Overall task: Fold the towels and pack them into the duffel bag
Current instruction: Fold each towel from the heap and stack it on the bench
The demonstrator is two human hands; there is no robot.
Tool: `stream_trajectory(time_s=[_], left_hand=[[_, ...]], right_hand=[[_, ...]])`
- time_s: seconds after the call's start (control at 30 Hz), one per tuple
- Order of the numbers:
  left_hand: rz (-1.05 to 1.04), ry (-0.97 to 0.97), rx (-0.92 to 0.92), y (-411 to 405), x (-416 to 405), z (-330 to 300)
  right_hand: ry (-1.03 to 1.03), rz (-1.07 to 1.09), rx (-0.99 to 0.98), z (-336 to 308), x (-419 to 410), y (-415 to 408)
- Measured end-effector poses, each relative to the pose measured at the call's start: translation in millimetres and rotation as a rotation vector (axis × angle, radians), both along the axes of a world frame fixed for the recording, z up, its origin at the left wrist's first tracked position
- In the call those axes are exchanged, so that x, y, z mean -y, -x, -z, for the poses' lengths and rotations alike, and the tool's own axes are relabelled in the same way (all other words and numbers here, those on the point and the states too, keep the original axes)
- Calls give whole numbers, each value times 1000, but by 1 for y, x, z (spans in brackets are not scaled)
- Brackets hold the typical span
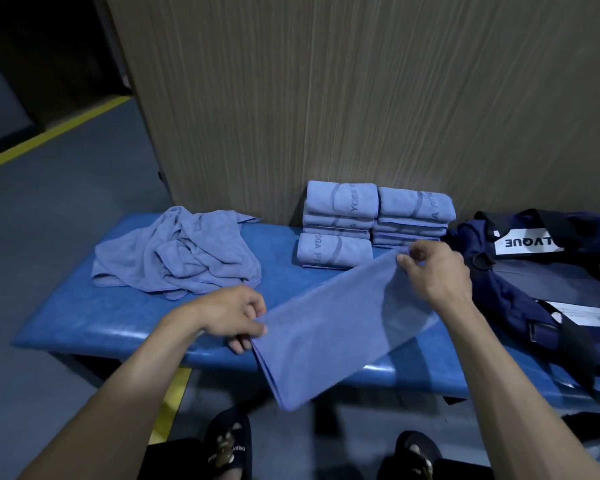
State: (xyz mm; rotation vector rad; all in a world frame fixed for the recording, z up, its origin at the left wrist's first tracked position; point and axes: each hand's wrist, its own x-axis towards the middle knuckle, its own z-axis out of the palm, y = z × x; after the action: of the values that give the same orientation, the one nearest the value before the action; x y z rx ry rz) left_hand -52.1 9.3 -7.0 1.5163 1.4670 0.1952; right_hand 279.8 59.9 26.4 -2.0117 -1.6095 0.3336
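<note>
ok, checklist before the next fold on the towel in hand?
1. Left hand grip on the towel: pinching its near corner, ok.
2. Right hand grip: pinching the far corner, ok.
3. Towel flat: not ok, the lower end hangs off the front edge of the bench.
4. Room to lay it down: bare bench between the loose pile and the stacks, ok.
5. Stacks stable: two tidy stacks against the wall, ok.
6. Bag open for packing: cannot tell.
</note>
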Motion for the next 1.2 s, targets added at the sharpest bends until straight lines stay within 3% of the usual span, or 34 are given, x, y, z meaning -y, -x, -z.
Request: stream_trajectory(time_s=[0.17, 0.4, 0.63, 0.73, 0.93, 1.07, 1.2], left_hand=[[209, 201, 89, -26, 23, 12], [46, 217, 308, -33, 34, 28], [-145, 198, 462, -35, 55, 33], [-219, 224, 503, -36, 63, 31], [-376, 180, 519, -45, 83, 31], [-445, 56, 510, -52, 92, 34], [-407, -15, 526, -54, 100, 33]], right_hand=[[-143, -152, 9, -26, -36, 59], [-66, -340, 145, -17, -65, 131], [-36, -702, 231, 15, 31, 70], [-30, -871, 387, 45, 87, 42], [-68, -859, 723, 106, 130, 33], [-306, -835, 781, 115, 131, 25], [-358, -837, 754, 117, 127, 10]])
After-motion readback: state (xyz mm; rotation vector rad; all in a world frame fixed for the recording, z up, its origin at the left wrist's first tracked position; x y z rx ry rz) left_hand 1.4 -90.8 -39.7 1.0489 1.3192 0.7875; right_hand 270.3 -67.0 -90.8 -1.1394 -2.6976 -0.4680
